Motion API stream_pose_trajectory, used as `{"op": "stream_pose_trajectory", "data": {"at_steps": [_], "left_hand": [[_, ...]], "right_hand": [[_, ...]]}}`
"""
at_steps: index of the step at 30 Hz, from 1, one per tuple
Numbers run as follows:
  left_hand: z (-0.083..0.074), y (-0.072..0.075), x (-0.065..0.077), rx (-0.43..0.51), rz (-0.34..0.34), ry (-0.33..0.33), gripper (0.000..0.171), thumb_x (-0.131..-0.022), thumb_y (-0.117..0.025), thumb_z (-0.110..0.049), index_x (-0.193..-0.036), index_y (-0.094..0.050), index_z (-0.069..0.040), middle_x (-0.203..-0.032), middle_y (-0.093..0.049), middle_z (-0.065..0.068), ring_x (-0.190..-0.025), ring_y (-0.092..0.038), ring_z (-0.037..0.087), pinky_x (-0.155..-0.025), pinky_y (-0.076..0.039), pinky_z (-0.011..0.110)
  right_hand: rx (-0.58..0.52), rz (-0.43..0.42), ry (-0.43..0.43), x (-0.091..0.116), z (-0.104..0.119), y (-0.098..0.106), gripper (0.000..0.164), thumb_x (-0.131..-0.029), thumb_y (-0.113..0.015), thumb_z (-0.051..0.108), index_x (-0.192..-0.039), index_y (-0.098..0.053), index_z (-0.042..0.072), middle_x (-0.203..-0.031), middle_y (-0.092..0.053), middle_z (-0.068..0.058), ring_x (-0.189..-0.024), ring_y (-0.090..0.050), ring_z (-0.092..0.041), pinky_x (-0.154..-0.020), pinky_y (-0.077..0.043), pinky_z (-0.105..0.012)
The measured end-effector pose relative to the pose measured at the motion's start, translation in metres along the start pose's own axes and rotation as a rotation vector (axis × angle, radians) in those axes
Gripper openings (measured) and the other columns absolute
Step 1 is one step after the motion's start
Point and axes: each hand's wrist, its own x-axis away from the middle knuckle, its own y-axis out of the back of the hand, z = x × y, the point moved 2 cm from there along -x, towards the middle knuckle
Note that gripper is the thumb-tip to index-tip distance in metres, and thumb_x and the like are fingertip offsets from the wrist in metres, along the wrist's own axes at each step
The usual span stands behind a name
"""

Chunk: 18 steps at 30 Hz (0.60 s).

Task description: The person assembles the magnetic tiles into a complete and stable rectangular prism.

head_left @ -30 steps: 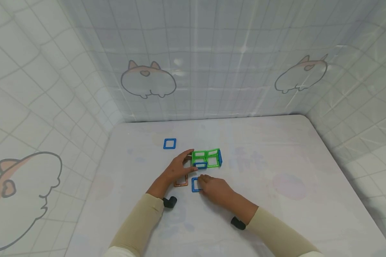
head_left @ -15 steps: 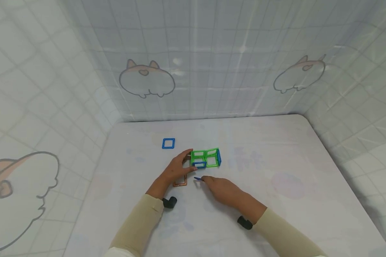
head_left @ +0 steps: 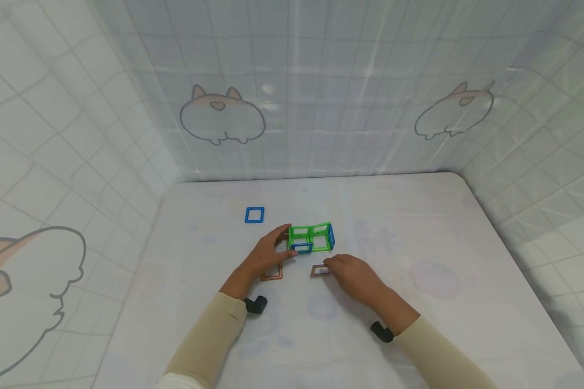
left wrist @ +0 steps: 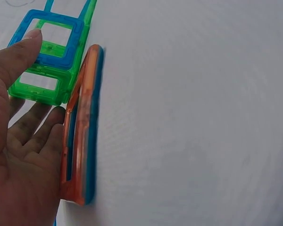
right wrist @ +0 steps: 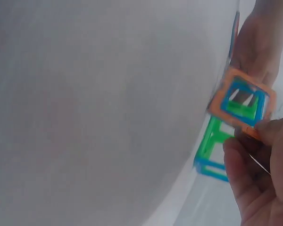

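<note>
My left hand (head_left: pixel 263 255) holds the left end of a small structure of green and blue magnetic tiles (head_left: pixel 311 238). In the left wrist view its thumb lies on an upright blue square tile (left wrist: pixel 61 61), with the other fingers behind and below the green tiles. My right hand (head_left: pixel 356 274) pinches a square orange magnetic tile (right wrist: pixel 220 100) by one edge, just in front of the structure and apart from it. An orange and blue rectangular piece (left wrist: pixel 81 141) lies beside the left palm; the hand partly covers it in the head view.
A loose blue square tile (head_left: pixel 247 215) lies on the white table cover (head_left: pixel 418 216), behind and left of the structure. White tiled-pattern sheeting (head_left: pixel 331 108) rises at the back and both sides.
My right hand has lifted the tile that showed blue, turned it so that orange shows, and moved right and slightly forward. The left hand stays at the structure.
</note>
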Motion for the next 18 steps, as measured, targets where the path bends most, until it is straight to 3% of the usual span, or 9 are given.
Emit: {"op": "stream_pose_trajectory", "data": {"at_steps": [6,10,14,18], "left_hand": [[0.000,-0.001,0.000,-0.010,0.001,0.026,0.085,-0.083,-0.080,-0.042,-0.154,-0.036,-0.030,-0.150,-0.048,0.000,-0.138,-0.047,0.024,-0.116,-0.039,0.042],[0.002,-0.002,0.003,-0.016,0.005,0.045,0.085,-0.083,-0.080,-0.042,-0.154,-0.036,-0.030,-0.150,-0.048,0.001,-0.139,-0.046,0.025,-0.116,-0.039,0.043],[0.002,-0.003,0.003,-0.012,-0.003,0.037,0.085,-0.083,-0.080,-0.043,-0.154,-0.035,-0.030,-0.150,-0.048,0.000,-0.140,-0.046,0.025,-0.116,-0.039,0.043],[0.000,-0.002,0.002,-0.013,-0.005,0.021,0.085,-0.084,-0.079,-0.045,-0.155,-0.034,-0.029,-0.149,-0.049,-0.001,-0.140,-0.045,0.023,-0.117,-0.038,0.042]], "right_hand": [[0.009,-0.072,-0.089,0.001,-0.012,0.006,0.025,-0.084,-0.079,0.007,-0.109,-0.074,0.010,-0.099,-0.075,0.000,-0.089,-0.072,-0.015,-0.075,-0.062,-0.029],[-0.028,-0.031,-0.144,0.001,-0.017,0.004,0.028,-0.086,-0.077,0.006,-0.113,-0.073,0.010,-0.105,-0.076,-0.002,-0.094,-0.073,-0.016,-0.079,-0.062,-0.031],[-0.171,-0.002,-0.246,0.002,-0.024,0.000,0.028,-0.089,-0.074,0.008,-0.117,-0.073,0.010,-0.111,-0.075,-0.003,-0.101,-0.072,-0.016,-0.083,-0.061,-0.032],[-0.392,-0.047,-0.342,0.005,-0.032,-0.004,0.026,-0.092,-0.072,0.012,-0.118,-0.074,0.008,-0.111,-0.075,-0.005,-0.097,-0.072,-0.014,-0.076,-0.061,-0.030]]}}
